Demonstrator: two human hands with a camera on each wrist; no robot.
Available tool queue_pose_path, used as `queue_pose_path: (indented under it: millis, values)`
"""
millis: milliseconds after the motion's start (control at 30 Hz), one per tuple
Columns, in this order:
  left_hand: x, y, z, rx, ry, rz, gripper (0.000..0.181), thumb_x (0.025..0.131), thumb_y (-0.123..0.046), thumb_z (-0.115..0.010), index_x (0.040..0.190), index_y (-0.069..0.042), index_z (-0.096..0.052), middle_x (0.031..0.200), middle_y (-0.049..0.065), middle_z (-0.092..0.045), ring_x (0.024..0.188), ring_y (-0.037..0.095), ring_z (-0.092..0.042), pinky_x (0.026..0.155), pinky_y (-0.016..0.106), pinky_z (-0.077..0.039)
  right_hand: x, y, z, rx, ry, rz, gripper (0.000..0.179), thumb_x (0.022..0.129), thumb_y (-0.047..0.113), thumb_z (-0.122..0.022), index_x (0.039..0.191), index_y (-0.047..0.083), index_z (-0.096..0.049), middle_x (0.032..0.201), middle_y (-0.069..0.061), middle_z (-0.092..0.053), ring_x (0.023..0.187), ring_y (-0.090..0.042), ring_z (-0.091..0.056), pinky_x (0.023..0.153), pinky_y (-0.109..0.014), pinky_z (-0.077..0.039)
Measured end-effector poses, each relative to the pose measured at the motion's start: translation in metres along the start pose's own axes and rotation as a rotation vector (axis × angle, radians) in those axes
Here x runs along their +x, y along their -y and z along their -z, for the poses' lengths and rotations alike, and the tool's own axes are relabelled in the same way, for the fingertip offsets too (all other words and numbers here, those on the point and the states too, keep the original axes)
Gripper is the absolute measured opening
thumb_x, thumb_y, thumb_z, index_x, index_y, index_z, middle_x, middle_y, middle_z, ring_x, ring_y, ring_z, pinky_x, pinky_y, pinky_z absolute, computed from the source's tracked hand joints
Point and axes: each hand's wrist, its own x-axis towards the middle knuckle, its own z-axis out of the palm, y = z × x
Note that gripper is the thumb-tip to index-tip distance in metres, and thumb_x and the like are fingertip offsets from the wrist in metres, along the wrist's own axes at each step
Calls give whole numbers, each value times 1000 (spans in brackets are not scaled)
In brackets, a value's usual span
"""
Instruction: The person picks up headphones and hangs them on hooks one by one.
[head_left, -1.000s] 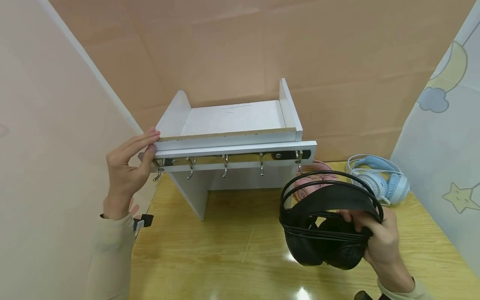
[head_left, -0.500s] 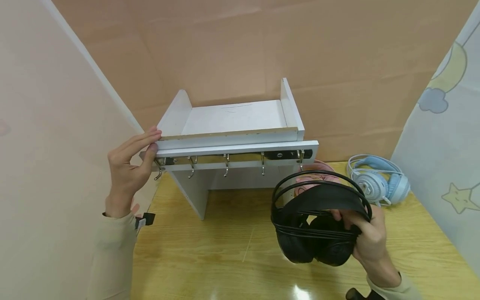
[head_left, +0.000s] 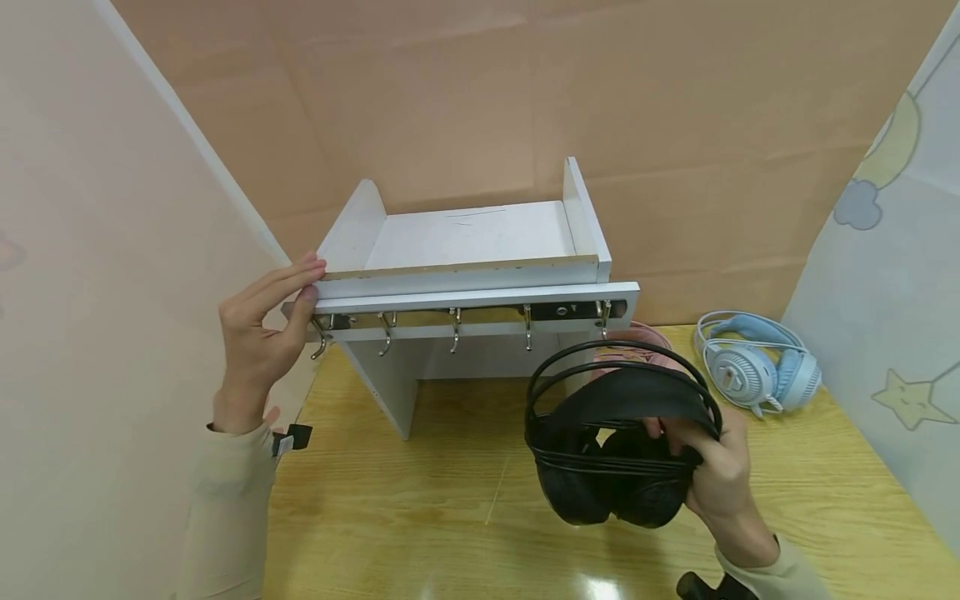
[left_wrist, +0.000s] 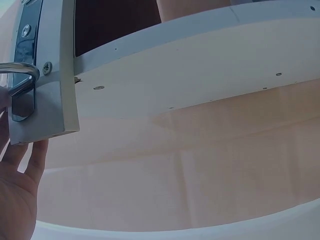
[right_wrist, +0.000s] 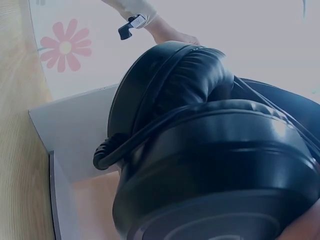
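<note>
Black over-ear headphones [head_left: 648,500] hang in the air in front of the white shelf [head_left: 465,277], right of its middle. My right hand [head_left: 723,479] grips them by the right side, headband up and ear cups down. Their cups [right_wrist: 215,160] fill much of the right wrist view, with a thin cable running along them. At the left end of the shelf's hook rail [head_left: 480,297], my left hand [head_left: 262,342] holds on, thumb in front and fingers over the top. Several metal hooks [head_left: 456,333] line the rail, with nothing hung on them.
Light blue headphones [head_left: 738,371] lie on the wooden table [head_left: 420,517] at the back right. Pink headphones [head_left: 648,335] lie beside the shelf, partly hidden by the black ones. Brown paper covers the wall behind; pale walls stand left and right.
My right hand has carried the black headphones leftward, toward the middle of the shelf. The left hand keeps its hold on the rail's left end.
</note>
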Motion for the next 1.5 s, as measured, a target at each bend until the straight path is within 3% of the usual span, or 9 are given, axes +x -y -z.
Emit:
queue_pose_path:
  millis: [467,933,1267,1500]
  values:
    - [6,-20,-5,-7,-7,2,24,88,19,-66,107,13,-79,109,32,-77,122,18,-75,110,29,-56,-1,-1,-3,28,16,-22,44,84,-31,-15,62,-5,-42,70,-16,-52,70,-27,-51,64,-38,-34]
    - [-1,1,0,5,8,1,24,89,14,-68,110,8,-80,112,25,-79,122,23,-75,110,30,-57,0,-6,-15,-15,-26,-32,43,80,-33,-21,58,-3,-44,69,-13,-56,65,-24,-51,58,-36,-34]
    - [-1,4,2,3,22,-3,25,91,12,-68,112,6,-81,113,23,-79,123,24,-75,110,31,-57,2,-11,-25,3,-24,-41,44,78,-33,-21,58,-3,-45,72,-10,-62,67,-22,-55,63,-28,-48]
    - [-1,5,2,12,30,-4,25,91,11,-68,112,6,-81,113,23,-80,123,24,-74,110,31,-57,4,-15,-33,-37,-25,-41,42,78,-33,-24,59,-2,-46,71,-9,-59,69,-21,-53,63,-30,-44]
